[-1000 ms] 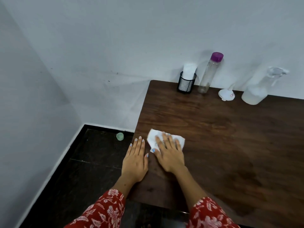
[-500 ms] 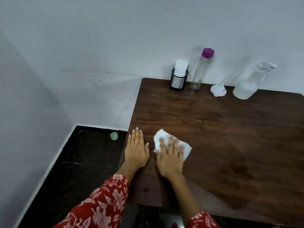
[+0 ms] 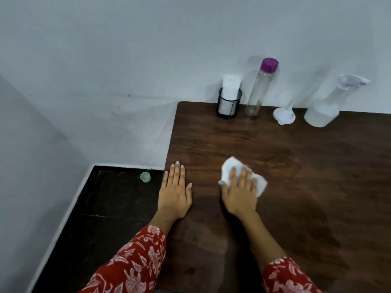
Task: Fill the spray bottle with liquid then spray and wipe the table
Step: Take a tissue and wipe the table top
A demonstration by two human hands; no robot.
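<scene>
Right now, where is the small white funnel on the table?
In the head view the funnel lies at the back of the table, near the wall, between the purple-capped bottle and the spray bottle.

Spray bottle [image 3: 323, 106]: clear, upright at the table's far edge, partly filled with pale liquid. Tissue [image 3: 243, 176]: white, crumpled, pressed flat on the table. Table [image 3: 296, 155]: dark wood, faintly damp-streaked.
</scene>
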